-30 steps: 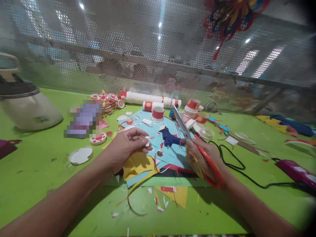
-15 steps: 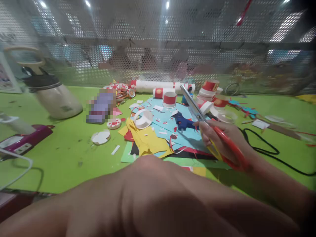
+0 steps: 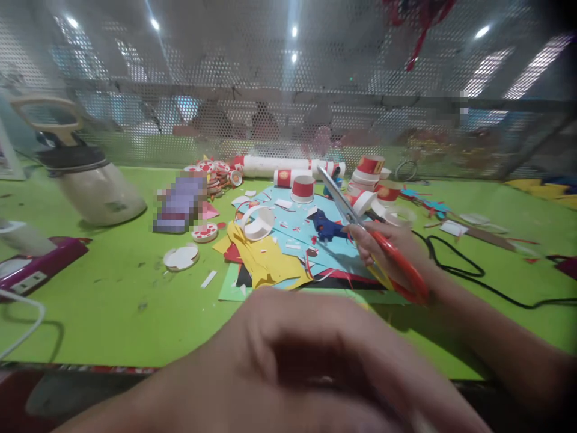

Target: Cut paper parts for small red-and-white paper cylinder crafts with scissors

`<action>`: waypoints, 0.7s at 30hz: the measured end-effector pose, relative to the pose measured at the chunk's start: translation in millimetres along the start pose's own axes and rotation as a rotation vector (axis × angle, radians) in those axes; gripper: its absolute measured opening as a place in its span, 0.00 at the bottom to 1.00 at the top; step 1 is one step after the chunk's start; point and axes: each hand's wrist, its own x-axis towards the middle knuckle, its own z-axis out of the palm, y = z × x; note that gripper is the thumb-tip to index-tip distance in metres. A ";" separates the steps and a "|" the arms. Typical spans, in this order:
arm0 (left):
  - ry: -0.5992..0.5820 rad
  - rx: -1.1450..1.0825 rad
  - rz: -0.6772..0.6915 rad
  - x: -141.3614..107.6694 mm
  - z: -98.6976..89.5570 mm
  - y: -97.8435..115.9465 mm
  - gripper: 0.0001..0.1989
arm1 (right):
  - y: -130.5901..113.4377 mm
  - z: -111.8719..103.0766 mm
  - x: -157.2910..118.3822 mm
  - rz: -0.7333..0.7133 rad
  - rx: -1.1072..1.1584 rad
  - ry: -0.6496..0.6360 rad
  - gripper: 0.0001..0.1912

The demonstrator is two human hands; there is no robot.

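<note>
My right hand [image 3: 392, 240] is closed around a pair of scissors [image 3: 401, 264] with red handles. The blades point up and away to the left, and they look closed. Just beyond the fingertips a blue glue gun [image 3: 331, 228] lies on light blue paper [image 3: 283, 225]. Very near the camera, my left hand [image 3: 288, 337] fills the bottom of the view, blurred and curved over a dark hollow. Its fingertips run out of frame, so what they hold, if anything, is hidden. Yellow paper [image 3: 265, 258] and a white paper ring [image 3: 258, 222] lie beyond it.
Red-and-white paper cups [image 3: 370, 171] are stacked at the back right, near a long white tube [image 3: 274, 166]. A beige kettle-like jug [image 3: 97, 186], a pixelated phone-like object [image 3: 180, 204] and a purple power strip [image 3: 45, 261] occupy the left. A black cord [image 3: 451, 270] crosses the right side.
My left hand has turned and bent, so a dark hollow now shows under it. The whole scene has shifted slightly left in view. My right hand keeps its hold on the scissors.
</note>
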 end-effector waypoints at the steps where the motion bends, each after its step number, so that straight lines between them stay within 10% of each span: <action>1: -0.058 -0.018 0.014 6.8 6.3 18.7 0.12 | -0.9 0.6 -0.3 -0.002 0.021 -0.002 0.23; 5: 0.029 0.001 0.091 38.8 9.8 51.7 0.10 | -4.1 1.9 -0.3 -0.050 0.027 0.000 0.23; 21: 0.172 0.114 0.086 76.6 -27.2 57.5 0.06 | -7.6 2.8 -0.9 -0.076 0.021 0.010 0.22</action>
